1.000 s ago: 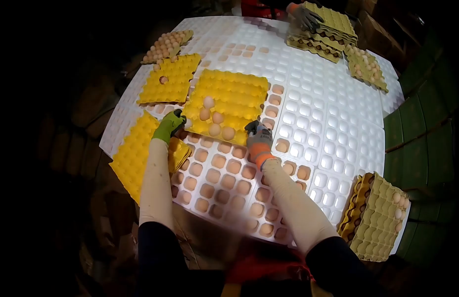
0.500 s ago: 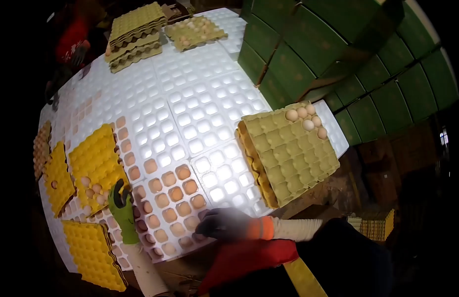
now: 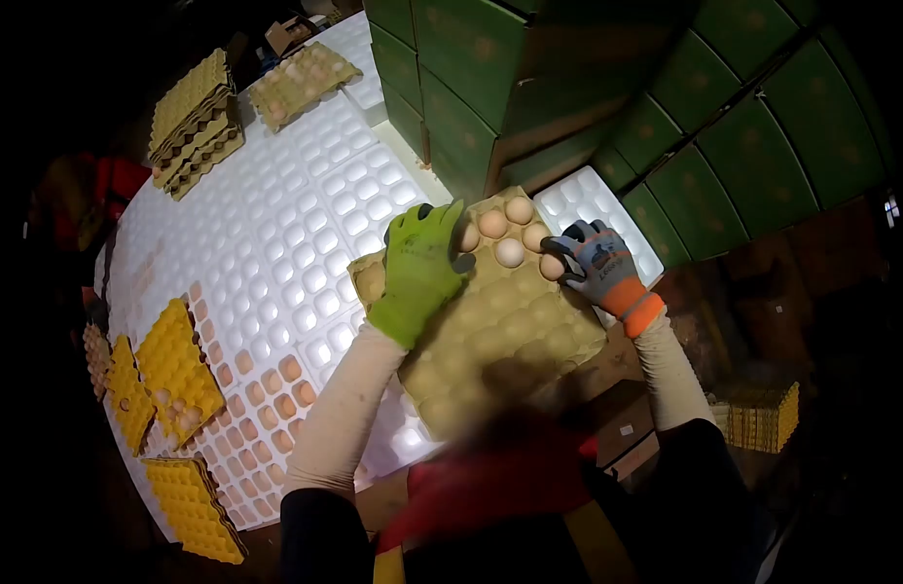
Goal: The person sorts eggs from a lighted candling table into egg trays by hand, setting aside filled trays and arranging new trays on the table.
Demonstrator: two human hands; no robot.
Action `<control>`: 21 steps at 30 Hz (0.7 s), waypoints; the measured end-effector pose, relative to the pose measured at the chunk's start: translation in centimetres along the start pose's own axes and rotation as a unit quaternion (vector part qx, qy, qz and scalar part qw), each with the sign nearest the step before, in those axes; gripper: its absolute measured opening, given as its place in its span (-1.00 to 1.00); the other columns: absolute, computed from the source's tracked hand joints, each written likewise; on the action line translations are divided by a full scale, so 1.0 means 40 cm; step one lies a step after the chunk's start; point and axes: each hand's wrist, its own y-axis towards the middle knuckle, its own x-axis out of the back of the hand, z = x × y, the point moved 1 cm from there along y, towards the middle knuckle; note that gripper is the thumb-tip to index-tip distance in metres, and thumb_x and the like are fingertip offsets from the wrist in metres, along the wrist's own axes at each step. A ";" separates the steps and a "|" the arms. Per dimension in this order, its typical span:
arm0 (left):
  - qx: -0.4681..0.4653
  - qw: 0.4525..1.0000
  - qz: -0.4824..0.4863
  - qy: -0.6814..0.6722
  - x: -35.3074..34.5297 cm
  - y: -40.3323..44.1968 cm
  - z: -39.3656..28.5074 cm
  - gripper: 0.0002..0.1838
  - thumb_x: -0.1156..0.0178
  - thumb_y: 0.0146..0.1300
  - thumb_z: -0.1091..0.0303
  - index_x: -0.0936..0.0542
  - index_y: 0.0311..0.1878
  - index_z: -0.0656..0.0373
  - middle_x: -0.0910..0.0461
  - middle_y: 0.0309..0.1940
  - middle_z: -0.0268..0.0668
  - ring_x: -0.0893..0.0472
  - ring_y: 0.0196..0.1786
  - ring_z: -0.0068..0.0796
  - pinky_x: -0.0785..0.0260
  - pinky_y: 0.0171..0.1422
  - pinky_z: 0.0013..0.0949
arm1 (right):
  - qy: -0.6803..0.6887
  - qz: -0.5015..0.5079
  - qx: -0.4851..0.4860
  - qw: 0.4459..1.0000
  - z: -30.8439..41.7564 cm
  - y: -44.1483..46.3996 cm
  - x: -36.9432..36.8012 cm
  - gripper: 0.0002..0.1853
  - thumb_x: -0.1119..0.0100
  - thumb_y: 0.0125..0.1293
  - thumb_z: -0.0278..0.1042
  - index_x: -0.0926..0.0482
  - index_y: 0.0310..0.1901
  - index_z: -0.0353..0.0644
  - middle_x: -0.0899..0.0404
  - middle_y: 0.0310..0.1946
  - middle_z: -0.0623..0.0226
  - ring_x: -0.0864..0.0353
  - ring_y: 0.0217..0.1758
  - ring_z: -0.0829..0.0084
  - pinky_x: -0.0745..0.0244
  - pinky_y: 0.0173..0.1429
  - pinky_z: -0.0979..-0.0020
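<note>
My left hand (image 3: 419, 271), in a green glove with dark fingertips, is over the left part of a tan pulp egg tray (image 3: 500, 311). Its fingers and thumb curl around a brown egg (image 3: 467, 237), partly hidden by the glove. On the tray's right side, my right hand (image 3: 599, 265), in a grey glove with an orange cuff, closes its fingertips on another brown egg (image 3: 552, 267). Between the hands sit a pale egg (image 3: 510, 254) and several brown eggs (image 3: 492, 223). The tray's other visible cups hold no eggs.
White moulded trays (image 3: 306, 209) cover the table, with brown eggs (image 3: 269, 417) in the nearer left cups. Yellow egg trays (image 3: 194, 506) lie at left. Stacked tan trays (image 3: 191, 112) stand at the back. Green boxes (image 3: 471, 68) rise behind and right. A person in red (image 3: 121, 185) is far left.
Both hands have moved to the tan tray: the left from the yellow trays, the right from the table's near edge. Each has taken hold of an egg. The view has shifted right.
</note>
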 end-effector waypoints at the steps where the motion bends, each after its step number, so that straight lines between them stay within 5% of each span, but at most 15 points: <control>1: -0.010 0.999 0.012 0.030 -0.032 0.023 0.001 -0.40 -0.36 0.07 0.30 -0.59 0.26 0.11 -0.65 -0.05 -0.24 -0.58 -0.03 -0.10 -0.39 0.09 -0.05 | -0.029 0.097 0.004 0.995 0.002 0.024 0.005 -0.61 -0.47 0.08 -0.12 -0.71 -0.07 -0.09 -0.63 -0.04 0.18 -0.59 -0.05 0.08 -0.53 0.14 0.14; 3: 0.002 0.998 0.052 0.045 -0.038 0.055 -0.005 -0.42 -0.37 0.09 0.30 -0.57 0.24 0.15 -0.64 -0.07 -0.22 -0.58 -0.05 -0.12 -0.40 0.06 -0.08 | 0.068 0.009 0.030 0.997 -0.039 -0.002 0.026 -0.62 -0.52 0.08 -0.25 -0.70 -0.06 -0.15 -0.60 0.00 0.16 -0.65 -0.05 0.11 -0.58 0.19 0.20; 4: 0.009 0.995 0.088 0.046 -0.039 0.058 -0.004 -0.43 -0.37 0.10 0.30 -0.56 0.23 0.18 -0.63 -0.09 -0.20 -0.58 -0.07 -0.14 -0.41 0.03 -0.11 | 0.310 0.004 0.001 0.951 -0.070 -0.004 0.006 -0.57 -0.54 0.09 -0.34 -0.66 0.03 -0.16 -0.59 0.05 0.19 -0.67 0.01 0.18 -0.61 0.21 0.23; 5: 0.013 0.994 0.092 0.051 -0.048 0.041 -0.007 -0.43 -0.37 0.10 0.30 -0.56 0.23 0.18 -0.63 -0.09 -0.20 -0.58 -0.07 -0.14 -0.41 0.03 -0.11 | 0.533 0.000 -0.028 0.846 -0.099 -0.010 -0.019 -0.50 -0.55 0.11 -0.43 -0.63 0.11 -0.18 -0.59 0.09 0.22 -0.69 0.07 0.24 -0.63 0.24 0.26; 6: 0.127 0.976 0.015 -0.176 -0.058 0.013 -0.007 -0.51 -0.38 0.12 0.29 -0.58 0.14 0.17 -0.61 -0.12 -0.19 -0.58 -0.08 -0.15 -0.42 -0.01 -0.15 | 0.662 -0.002 -0.087 0.744 -0.126 -0.025 -0.051 -0.35 -0.55 0.14 -0.56 -0.51 0.29 -0.15 -0.56 0.18 0.26 -0.62 0.23 0.37 -0.66 0.26 0.30; 7: 0.232 0.889 -0.062 -0.390 -0.064 -0.006 -0.003 -0.59 -0.39 0.13 0.28 -0.60 0.05 0.16 -0.59 -0.15 -0.18 -0.57 -0.09 -0.16 -0.43 -0.04 -0.20 | 0.687 -0.020 -0.062 0.724 -0.153 -0.019 -0.072 -0.30 -0.51 0.19 -0.54 -0.43 0.36 -0.15 -0.53 0.26 0.25 -0.60 0.25 0.39 -0.67 0.23 0.29; 9: 0.355 0.754 0.032 -0.551 -0.027 0.005 -0.054 -0.59 -0.42 0.22 0.29 -0.57 0.09 0.17 -0.59 -0.09 -0.23 -0.61 -0.09 -0.33 -0.50 0.00 -0.32 | 0.667 0.062 -0.066 0.739 -0.142 0.034 -0.038 -0.27 -0.54 0.16 -0.46 -0.44 0.37 -0.09 -0.51 0.27 0.17 -0.63 0.23 0.30 -0.65 0.24 0.26; 10: 0.261 0.895 0.044 -0.360 -0.036 0.029 -0.096 -0.62 -0.43 0.19 0.27 -0.59 0.02 0.16 -0.59 -0.13 -0.21 -0.59 -0.13 -0.21 -0.48 -0.02 -0.24 | 0.436 0.011 0.049 0.899 -0.135 0.076 -0.026 -0.27 -0.56 0.10 -0.34 -0.48 0.35 -0.02 -0.51 0.27 0.14 -0.65 0.17 0.17 -0.63 0.21 0.21; 12: 0.034 0.999 0.033 -0.026 -0.080 0.054 -0.140 -0.63 -0.45 0.15 0.27 -0.61 0.00 0.14 -0.59 -0.17 -0.18 -0.59 -0.17 -0.07 -0.47 -0.03 -0.15 | 0.252 0.044 0.045 0.966 -0.096 0.124 -0.036 -0.38 -0.56 0.07 -0.26 -0.59 0.22 -0.01 -0.54 0.23 0.20 -0.64 0.08 0.11 -0.60 0.16 0.16; 14: 0.081 0.993 0.028 -0.079 -0.140 0.022 -0.128 -0.66 -0.43 0.17 0.29 -0.62 -0.01 0.12 -0.60 -0.17 -0.18 -0.60 -0.15 -0.06 -0.47 -0.04 -0.14 | 0.199 0.005 0.065 0.978 -0.096 0.128 -0.050 -0.45 -0.54 0.11 -0.25 -0.61 0.17 -0.02 -0.56 0.22 0.23 -0.65 0.07 0.12 -0.59 0.14 0.17; 17: 0.086 0.995 0.046 -0.025 -0.058 0.052 -0.134 -0.69 -0.33 0.32 0.31 -0.62 0.10 0.15 -0.65 -0.07 -0.24 -0.65 -0.05 -0.14 -0.48 -0.02 -0.15 | 0.519 0.042 -0.004 0.854 -0.173 0.109 -0.084 -0.52 -0.35 0.36 -0.20 -0.56 0.27 -0.08 -0.61 0.24 0.08 -0.72 0.11 0.21 -0.67 0.03 0.29; 18: 0.272 0.922 0.081 -0.262 -0.029 0.043 -0.119 -0.65 -0.28 0.38 0.30 -0.58 0.18 0.19 -0.65 -0.02 -0.25 -0.66 0.00 -0.20 -0.50 0.02 -0.17 | 0.663 0.074 -0.057 0.743 -0.188 0.099 -0.076 -0.48 -0.32 0.37 -0.24 -0.50 0.33 -0.11 -0.60 0.25 0.09 -0.72 0.10 0.24 -0.69 -0.08 0.33; 19: 0.430 0.761 0.105 -0.474 -0.015 0.026 -0.108 -0.61 -0.23 0.44 0.29 -0.54 0.26 0.23 -0.66 0.03 -0.25 -0.67 0.04 -0.27 -0.52 0.07 -0.19 | 0.784 0.105 -0.111 0.602 -0.194 0.094 -0.060 -0.44 -0.29 0.39 -0.29 -0.43 0.39 -0.14 -0.59 0.27 0.10 -0.72 0.10 0.26 -0.71 -0.19 0.37; 20: 0.367 0.676 0.037 -0.638 -0.013 0.009 -0.098 -0.50 -0.16 0.50 0.25 -0.43 0.40 0.28 -0.61 0.14 -0.19 -0.66 0.08 -0.37 -0.53 0.16 -0.28 | 0.841 0.088 -0.079 0.527 -0.190 0.097 -0.055 -0.41 -0.23 0.40 -0.34 -0.36 0.44 -0.15 -0.58 0.29 0.14 -0.72 0.09 0.26 -0.67 -0.38 0.42; 21: 0.365 0.643 -0.022 -0.673 -0.014 -0.003 -0.099 -0.43 -0.11 0.52 0.20 -0.34 0.46 0.31 -0.58 0.18 -0.15 -0.66 0.07 -0.37 -0.53 0.20 -0.31 | 0.819 0.077 -0.086 0.562 -0.185 0.111 -0.051 -0.33 -0.28 0.38 -0.33 -0.29 0.48 -0.13 -0.58 0.30 0.17 -0.72 0.09 0.29 -0.72 -0.22 0.40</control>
